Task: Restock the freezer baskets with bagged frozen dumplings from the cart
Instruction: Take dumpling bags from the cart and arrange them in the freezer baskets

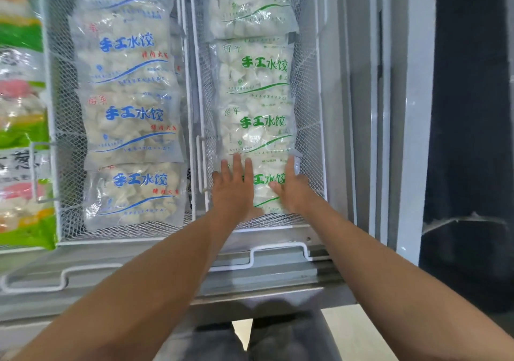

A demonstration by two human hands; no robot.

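Two bare forearms enter from the lower edge, unsleeved along their whole visible length; no watch, bracelet or glove is seen on either arm. The left hand (232, 191) shows four fingers and a thumb, without rings, the nails short. The right hand (292, 189) is likewise unadorned, its fingers only partly distinguishable through motion blur. Below the forearms, at the bottom centre, appear the legs (281, 338), clothed in dark grey trousers of a plain, matte fabric; a narrow gap separates the two trouser legs. Footwear is out of view.
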